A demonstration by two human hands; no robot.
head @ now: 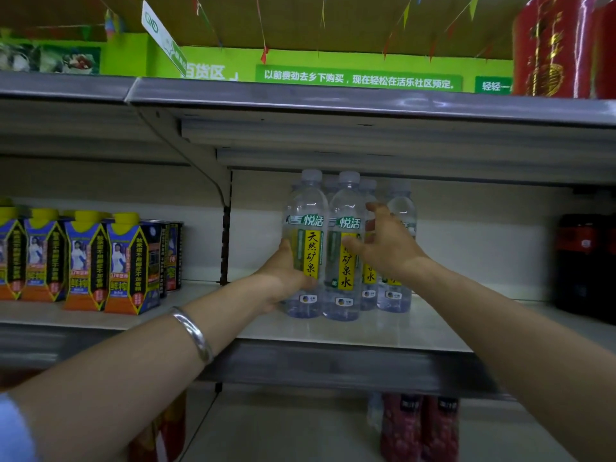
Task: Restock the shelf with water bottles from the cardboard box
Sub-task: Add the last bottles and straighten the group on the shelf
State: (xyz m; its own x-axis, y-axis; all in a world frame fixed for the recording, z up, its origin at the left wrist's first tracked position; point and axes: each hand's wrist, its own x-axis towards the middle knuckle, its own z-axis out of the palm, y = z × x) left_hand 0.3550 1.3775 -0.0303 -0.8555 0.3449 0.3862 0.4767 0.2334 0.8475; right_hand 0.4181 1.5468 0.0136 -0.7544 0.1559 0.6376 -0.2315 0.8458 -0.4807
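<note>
In the head view, at mid-frame, we see a cluster of water bottles [346, 248] standing upright on the shelf [333, 331]. Our left hand [283, 278] grips the front-left bottle [305, 243] low on its side. Our right hand [388, 241] hovers with fingers spread wide among the bottles to the right, holding nothing. Juice cartons [86, 261] stand at the left of the frame.

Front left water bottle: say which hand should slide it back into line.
Probably left. The left hand already grips the front left water bottle; the right hand is open by the neighbouring bottles.
</note>
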